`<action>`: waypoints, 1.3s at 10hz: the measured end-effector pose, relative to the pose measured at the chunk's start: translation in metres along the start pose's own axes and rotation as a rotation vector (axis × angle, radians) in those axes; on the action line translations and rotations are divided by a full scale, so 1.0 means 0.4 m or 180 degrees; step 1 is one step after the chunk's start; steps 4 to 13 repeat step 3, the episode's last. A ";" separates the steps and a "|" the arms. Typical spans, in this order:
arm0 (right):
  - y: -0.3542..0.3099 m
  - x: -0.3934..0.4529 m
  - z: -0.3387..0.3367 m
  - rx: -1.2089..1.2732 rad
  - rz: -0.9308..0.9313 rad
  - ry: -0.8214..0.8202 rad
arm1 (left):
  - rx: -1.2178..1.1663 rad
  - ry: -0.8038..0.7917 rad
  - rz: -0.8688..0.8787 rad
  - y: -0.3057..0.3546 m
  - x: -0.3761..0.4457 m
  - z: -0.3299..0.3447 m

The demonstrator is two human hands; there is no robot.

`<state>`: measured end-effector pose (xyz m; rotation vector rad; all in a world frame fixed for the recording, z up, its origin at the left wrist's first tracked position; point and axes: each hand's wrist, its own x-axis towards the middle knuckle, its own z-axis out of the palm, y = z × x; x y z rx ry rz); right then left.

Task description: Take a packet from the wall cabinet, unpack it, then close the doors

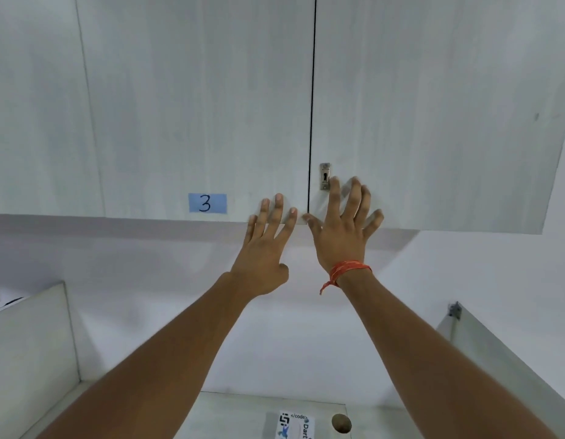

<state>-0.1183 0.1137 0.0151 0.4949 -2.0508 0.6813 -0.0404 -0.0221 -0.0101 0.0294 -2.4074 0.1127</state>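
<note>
The white wall cabinet fills the upper view, with both doors shut and a thin dark gap between them. The left door (195,106) carries a blue label marked 3 (207,203). The right door (433,106) has a small metal keyhole lock (325,176) near its inner edge. My left hand (265,248) is raised with fingers spread, its fingertips at the left door's bottom corner. My right hand (344,226), with an orange thread on its wrist, lies flat on the right door just below the lock. Neither hand holds anything. No packet is visible.
Below is a white desk surface (243,413) with a small printed card (295,424) and a round brown object (341,423). White partition panels rise at the left (31,337) and right (503,359). A bare white wall lies under the cabinet.
</note>
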 end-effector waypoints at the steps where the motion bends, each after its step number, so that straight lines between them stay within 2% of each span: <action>1: -0.005 0.006 -0.045 -0.0118 0.0008 -0.0230 | -0.0336 -0.0255 -0.0082 -0.003 0.005 -0.029; 2: -0.010 0.010 -0.106 -0.0188 -0.0044 -0.0547 | -0.1057 -0.0514 -0.0305 0.013 0.002 -0.102; 3: -0.018 0.018 -0.249 0.0739 0.0359 -0.0860 | -0.2554 -0.0133 -0.1048 0.040 -0.019 -0.256; 13: -0.018 0.018 -0.249 0.0739 0.0359 -0.0860 | -0.2554 -0.0133 -0.1048 0.040 -0.019 -0.256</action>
